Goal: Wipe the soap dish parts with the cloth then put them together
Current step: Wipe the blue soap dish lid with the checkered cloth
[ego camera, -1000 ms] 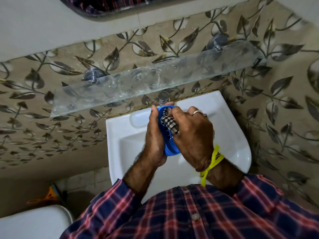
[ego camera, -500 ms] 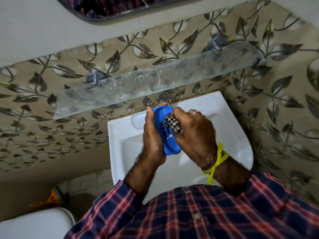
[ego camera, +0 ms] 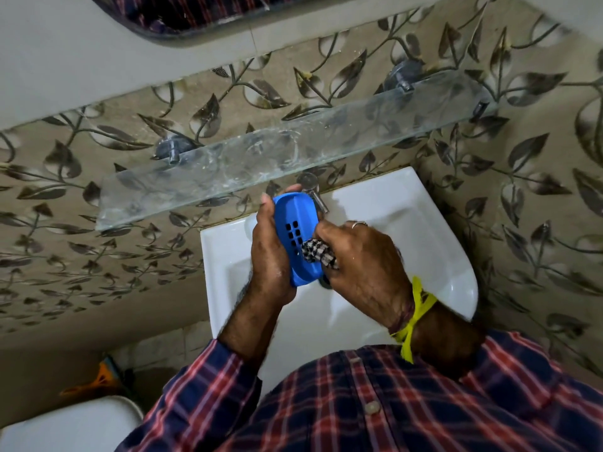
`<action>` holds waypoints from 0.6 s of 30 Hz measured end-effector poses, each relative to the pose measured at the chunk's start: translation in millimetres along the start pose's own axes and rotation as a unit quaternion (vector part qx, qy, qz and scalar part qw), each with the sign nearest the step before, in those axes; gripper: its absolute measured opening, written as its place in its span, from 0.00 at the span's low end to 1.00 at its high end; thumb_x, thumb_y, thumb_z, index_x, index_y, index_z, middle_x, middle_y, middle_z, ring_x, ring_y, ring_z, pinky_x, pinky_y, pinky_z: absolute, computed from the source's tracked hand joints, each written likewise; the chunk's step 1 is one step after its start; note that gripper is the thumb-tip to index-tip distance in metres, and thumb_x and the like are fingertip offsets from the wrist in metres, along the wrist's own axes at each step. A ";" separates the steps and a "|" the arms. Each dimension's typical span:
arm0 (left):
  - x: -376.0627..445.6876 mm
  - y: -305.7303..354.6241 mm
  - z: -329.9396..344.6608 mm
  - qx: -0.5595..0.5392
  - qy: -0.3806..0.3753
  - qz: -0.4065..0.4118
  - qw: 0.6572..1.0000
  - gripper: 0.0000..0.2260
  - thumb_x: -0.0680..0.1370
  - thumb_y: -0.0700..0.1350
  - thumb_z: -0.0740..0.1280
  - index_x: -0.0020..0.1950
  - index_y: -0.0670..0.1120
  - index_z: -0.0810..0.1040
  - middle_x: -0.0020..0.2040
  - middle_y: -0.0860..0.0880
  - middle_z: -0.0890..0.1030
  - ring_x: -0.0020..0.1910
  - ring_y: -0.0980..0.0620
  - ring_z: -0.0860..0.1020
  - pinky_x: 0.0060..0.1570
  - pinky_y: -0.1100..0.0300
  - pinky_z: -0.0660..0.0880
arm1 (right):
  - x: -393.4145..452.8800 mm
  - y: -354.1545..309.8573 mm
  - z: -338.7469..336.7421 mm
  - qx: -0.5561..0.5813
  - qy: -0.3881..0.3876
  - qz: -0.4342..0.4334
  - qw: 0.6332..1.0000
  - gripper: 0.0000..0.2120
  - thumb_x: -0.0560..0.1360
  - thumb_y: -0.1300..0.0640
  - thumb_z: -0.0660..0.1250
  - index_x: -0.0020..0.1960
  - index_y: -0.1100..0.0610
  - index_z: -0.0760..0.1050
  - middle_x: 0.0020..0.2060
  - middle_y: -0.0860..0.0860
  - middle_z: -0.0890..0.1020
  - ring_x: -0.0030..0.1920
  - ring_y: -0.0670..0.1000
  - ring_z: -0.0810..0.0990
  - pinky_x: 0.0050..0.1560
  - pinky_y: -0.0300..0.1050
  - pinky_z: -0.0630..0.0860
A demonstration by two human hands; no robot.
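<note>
The left hand (ego camera: pixel 270 256) grips the blue slotted soap dish tray (ego camera: pixel 298 236) only by its edge while the right hand (ego camera: pixel 362 259) pinches the checked cloth (ego camera: pixel 318 254) against it, so a hard rub may push the tray out of the grip into the sink (ego camera: pixel 434 243) below.

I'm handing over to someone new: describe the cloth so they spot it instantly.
Find the white sink. Above it, the left hand holds a blue soap dish part. The cloth is the black-and-white checked wad the right hand presses against it.
</note>
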State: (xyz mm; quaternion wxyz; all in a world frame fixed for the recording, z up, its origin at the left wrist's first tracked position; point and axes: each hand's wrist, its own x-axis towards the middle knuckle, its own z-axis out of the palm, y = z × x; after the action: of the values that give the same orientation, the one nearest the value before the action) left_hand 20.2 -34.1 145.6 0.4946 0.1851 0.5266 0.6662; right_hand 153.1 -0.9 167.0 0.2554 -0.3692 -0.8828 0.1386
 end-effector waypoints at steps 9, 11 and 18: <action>2.0 7.2 2.4 -0.033 -0.015 0.009 0.999 0.27 0.80 0.65 0.55 0.65 0.49 0.80 0.50 0.38 0.81 0.47 0.41 0.80 0.51 0.47 0.78 | 4.8 -4.3 -10.0 -0.041 -0.050 -0.051 0.997 0.22 0.64 0.66 0.73 0.56 0.58 0.75 0.36 0.54 0.83 0.40 0.62 0.79 0.33 0.49 0.76; 4.8 7.6 1.0 -0.039 -0.017 0.018 0.999 0.26 0.81 0.64 0.54 0.64 0.48 0.81 0.45 0.39 0.83 0.41 0.42 0.82 0.46 0.50 0.80 | 0.0 -4.3 -9.7 -0.044 -0.071 -0.073 0.994 0.21 0.66 0.66 0.73 0.57 0.58 0.74 0.37 0.55 0.83 0.40 0.62 0.80 0.34 0.49 0.76; 3.1 2.5 2.5 0.001 -0.036 0.050 0.998 0.27 0.79 0.65 0.57 0.65 0.47 0.79 0.46 0.38 0.82 0.41 0.42 0.82 0.45 0.50 0.80 | -1.6 2.6 -17.7 0.105 -0.184 0.027 0.977 0.16 0.72 0.62 0.70 0.56 0.50 0.71 0.43 0.49 0.81 0.41 0.54 0.81 0.37 0.45 0.75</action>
State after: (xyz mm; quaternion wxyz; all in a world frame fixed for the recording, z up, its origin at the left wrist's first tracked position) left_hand 19.7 -30.1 148.0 0.4792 0.2357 0.4990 0.6826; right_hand 165.4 0.6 180.1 0.1218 -0.3320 -0.8850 0.3029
